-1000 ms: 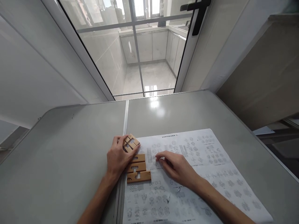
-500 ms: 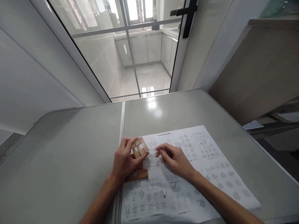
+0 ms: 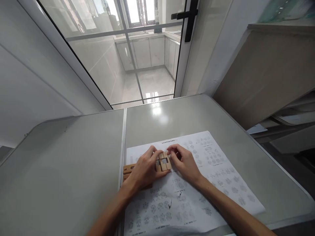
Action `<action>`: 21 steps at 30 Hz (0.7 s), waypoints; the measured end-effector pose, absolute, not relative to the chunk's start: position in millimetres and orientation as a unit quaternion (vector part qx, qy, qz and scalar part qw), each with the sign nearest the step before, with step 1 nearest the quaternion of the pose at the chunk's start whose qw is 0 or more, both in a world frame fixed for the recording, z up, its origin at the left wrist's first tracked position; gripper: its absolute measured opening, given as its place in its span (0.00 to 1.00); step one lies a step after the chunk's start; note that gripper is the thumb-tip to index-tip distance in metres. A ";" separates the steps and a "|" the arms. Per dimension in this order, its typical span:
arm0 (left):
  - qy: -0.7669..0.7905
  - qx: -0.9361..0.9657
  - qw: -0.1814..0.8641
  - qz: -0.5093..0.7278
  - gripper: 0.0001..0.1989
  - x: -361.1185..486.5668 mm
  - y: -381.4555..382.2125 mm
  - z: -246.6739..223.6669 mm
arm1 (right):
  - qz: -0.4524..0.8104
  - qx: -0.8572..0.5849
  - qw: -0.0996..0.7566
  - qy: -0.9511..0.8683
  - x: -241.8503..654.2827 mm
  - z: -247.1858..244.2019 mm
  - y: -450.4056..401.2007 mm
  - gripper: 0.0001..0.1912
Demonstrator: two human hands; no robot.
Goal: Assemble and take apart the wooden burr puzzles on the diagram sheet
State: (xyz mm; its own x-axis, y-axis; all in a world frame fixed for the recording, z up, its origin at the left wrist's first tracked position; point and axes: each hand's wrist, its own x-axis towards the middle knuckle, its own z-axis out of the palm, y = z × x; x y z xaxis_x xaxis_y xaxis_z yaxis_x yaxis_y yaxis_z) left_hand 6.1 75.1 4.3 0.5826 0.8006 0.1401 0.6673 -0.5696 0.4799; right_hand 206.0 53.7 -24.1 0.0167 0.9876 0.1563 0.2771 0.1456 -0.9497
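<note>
Wooden block assembly (image 3: 164,166), lower centre of view, pinched between thumb and fingers of left hand (image 3: 145,165). Right hand (image 3: 184,161) curled just beside; can't tell whether it grips anything. Uneven squeeze could pop blocks loose; low wrist could nudge flat wooden pieces (image 3: 128,169).

- Barred glass door (image 3: 130,50) standing behind the table (image 3: 83,154)
- Black handle (image 3: 189,23) on the door's right side
- Pale cabinets (image 3: 143,52) visible through the door, below a bright window (image 3: 141,14)
</note>
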 end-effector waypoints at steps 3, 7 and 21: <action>0.420 0.868 0.199 0.176 0.24 11.7 75.1 1.3 | 0.377 -0.538 0.471 -0.589 206.8 -24.8 54.6 0.08; 0.415 0.871 0.190 0.182 0.35 10.9 75.9 -0.8 | 0.365 -0.537 0.466 -0.601 207.4 -26.3 55.6 0.08; 0.438 0.850 0.227 0.183 0.36 -21.8 79.2 0.9 | 0.220 -0.504 0.331 -0.767 222.2 -23.0 58.4 0.07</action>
State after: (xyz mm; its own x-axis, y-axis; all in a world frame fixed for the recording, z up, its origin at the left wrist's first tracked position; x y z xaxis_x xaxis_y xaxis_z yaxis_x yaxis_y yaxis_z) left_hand -21.8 79.2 0.9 0.5483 0.8286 0.1130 0.6626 -0.5129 0.5459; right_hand 222.2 58.4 -23.0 -0.2718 0.9187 0.2865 0.6278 0.3949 -0.6708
